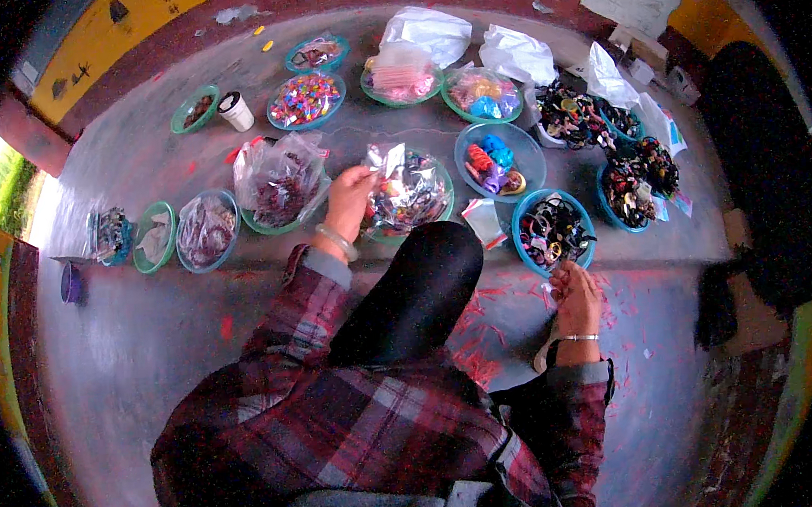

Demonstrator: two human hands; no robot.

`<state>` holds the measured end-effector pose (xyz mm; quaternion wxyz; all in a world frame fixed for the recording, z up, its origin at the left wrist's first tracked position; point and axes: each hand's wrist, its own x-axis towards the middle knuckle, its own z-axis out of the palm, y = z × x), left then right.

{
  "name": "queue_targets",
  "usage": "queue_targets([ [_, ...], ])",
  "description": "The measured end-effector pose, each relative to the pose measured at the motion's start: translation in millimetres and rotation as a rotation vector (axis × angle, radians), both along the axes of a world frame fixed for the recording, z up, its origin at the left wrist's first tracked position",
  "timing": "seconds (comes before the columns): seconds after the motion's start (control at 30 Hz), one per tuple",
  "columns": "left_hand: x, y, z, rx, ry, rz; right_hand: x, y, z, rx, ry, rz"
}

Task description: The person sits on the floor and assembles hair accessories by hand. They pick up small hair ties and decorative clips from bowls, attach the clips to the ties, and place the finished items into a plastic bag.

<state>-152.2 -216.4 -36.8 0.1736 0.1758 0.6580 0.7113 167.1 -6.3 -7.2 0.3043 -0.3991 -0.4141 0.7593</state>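
I sit on a grey floor with a black-clad knee raised in front of me. My left hand (351, 196) reaches forward and pinches the edge of a clear plastic bag (407, 190) full of small colourful items, which lies in a green bowl (444, 206). My right hand (574, 299) hovers low at the right, fingers drawn together on something tiny, just below a blue bowl (553, 230) of dark hair bands. Both wrists carry bangles, and the sleeves are plaid.
Several green and blue bowls of beads, clips and hair ties ring the floor ahead, among them a blue plate of hair clips (498, 160) and a bagged bowl (281, 187). A white cup (235, 111) and white plastic bags (430, 34) lie farther back.
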Motion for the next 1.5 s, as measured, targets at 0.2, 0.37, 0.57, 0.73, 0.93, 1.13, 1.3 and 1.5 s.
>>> queue_targets([
  [0.2,-16,-39,-54,-0.328,0.060,0.084,-9,-6,-3,0.056,-0.115,0.055],
  [0.37,-13,-20,-60,-0.320,0.098,0.040,-12,-8,-7,0.070,-0.216,0.092],
  [0.57,-9,10,-36,-0.546,0.271,-0.059,-14,-8,-9,0.084,-0.276,0.106],
  [0.73,-18,23,-71,-0.643,0.570,-0.049,-18,-9,-6,0.073,-0.310,0.121],
  [0.93,-7,34,-79,-0.688,0.705,-0.119,-16,-11,-4,0.079,-0.307,0.101],
  [1.13,1,32,-62,-0.784,0.804,-0.120,-10,-8,-6,0.070,-0.275,0.149],
  [1.3,1,30,-66,-0.710,0.900,0.012,-6,-2,-8,0.077,-0.148,0.083],
  [1.5,15,54,8,-0.457,0.945,0.015,27,43,-11,-0.023,0.218,-0.347],
])
